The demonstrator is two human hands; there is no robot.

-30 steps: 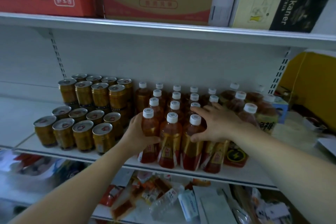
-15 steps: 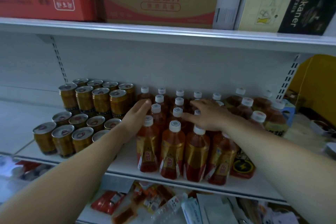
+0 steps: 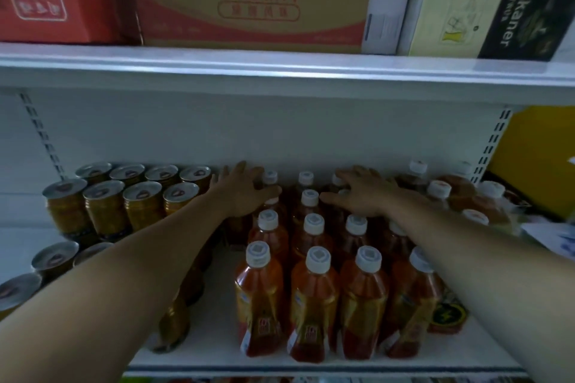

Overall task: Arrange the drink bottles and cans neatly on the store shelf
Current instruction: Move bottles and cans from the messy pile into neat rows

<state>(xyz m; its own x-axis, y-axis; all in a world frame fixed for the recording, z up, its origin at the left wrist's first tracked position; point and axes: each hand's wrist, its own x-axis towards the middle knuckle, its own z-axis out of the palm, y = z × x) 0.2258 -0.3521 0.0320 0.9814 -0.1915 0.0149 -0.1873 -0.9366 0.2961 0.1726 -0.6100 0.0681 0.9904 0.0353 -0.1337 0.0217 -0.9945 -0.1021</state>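
Several rows of amber bottles [image 3: 314, 295], white-capped and gold-labelled, are stood upright on the white shelf [image 3: 217, 354], beside stacked gold cans [image 3: 105, 205]. The back rows are touched by the left hand [image 3: 245, 193] and right hand [image 3: 364, 193], fingers straight and spread.

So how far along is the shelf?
Mostly done: the cans sit stacked in a block, and the front bottles stand upright in straight rows. In hand: the left hand and right hand, both open, are on the back-row bottles. Left: the bottles at the far right look uneven.
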